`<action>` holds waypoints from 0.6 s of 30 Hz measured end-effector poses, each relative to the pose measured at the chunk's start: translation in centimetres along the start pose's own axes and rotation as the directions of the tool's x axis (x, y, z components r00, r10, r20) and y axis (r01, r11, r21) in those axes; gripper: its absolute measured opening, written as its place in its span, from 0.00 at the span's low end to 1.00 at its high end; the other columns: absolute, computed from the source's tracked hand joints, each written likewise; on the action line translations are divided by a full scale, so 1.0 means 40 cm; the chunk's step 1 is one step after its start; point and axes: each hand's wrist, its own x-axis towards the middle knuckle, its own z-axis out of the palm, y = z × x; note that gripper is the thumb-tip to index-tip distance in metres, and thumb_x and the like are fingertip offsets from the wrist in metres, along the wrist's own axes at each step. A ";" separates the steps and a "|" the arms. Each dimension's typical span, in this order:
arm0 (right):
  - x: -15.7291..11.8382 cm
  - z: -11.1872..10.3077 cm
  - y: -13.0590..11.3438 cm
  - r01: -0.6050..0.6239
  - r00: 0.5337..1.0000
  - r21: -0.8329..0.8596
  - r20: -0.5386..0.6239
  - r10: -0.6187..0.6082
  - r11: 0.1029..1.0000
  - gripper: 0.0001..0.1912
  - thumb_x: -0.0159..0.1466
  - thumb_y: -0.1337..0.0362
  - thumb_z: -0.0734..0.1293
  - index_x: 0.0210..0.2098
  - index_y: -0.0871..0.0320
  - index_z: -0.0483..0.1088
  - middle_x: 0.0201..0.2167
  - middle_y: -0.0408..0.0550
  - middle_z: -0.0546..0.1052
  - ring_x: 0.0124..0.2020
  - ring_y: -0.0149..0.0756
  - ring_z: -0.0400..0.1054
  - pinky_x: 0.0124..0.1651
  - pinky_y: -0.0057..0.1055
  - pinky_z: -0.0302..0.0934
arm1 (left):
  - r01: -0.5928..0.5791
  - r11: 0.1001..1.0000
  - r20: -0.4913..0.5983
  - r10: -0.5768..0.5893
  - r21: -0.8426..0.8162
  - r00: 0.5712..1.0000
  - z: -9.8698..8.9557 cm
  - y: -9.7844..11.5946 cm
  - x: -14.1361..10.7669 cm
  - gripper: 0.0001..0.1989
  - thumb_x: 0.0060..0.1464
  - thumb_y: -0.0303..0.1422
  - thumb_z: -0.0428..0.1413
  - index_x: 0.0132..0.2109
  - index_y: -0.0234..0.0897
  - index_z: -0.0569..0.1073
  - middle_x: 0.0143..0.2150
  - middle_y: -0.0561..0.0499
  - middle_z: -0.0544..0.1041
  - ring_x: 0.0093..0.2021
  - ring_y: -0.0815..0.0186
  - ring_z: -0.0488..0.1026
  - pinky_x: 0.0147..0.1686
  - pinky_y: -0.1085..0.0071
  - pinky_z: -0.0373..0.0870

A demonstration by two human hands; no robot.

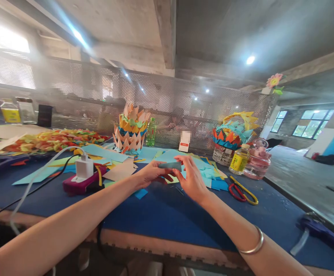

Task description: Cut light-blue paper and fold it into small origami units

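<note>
While the left hand (152, 172) pinches a dull blue-green paper piece (170, 166) by its left end, the right hand (190, 177) curls thumb and fingers about the other end; I cannot tell from my remote view whether they have closed on it. The piece sits between both hands, raised above a blue-topped table (161, 226). Just beyond the grip I see coloured paper sheets spread out, then a small white box (184, 142). Beyond and left stands a tiered, pointed paper ornament (128, 141) (peach, yellow and blue layers). Right of the grip lie scissors (243, 191) with one red and one yellow handle loop, near a yellow-labelled bottle (238, 161). Left of it, a white charger (84, 167) sits on a purple power strip (74, 186).
</note>
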 end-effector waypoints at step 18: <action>-0.010 -0.028 0.035 0.035 0.999 -0.056 -0.014 -0.036 0.998 0.08 0.62 0.69 0.56 0.38 0.56 0.64 0.36 0.49 0.67 0.40 0.37 0.63 0.42 0.34 0.61 | 0.110 0.979 0.131 -0.088 -0.171 0.987 0.005 0.018 -0.002 0.24 0.51 0.49 0.49 0.40 0.31 0.74 0.43 0.38 0.75 0.39 0.60 0.73 0.30 0.72 0.70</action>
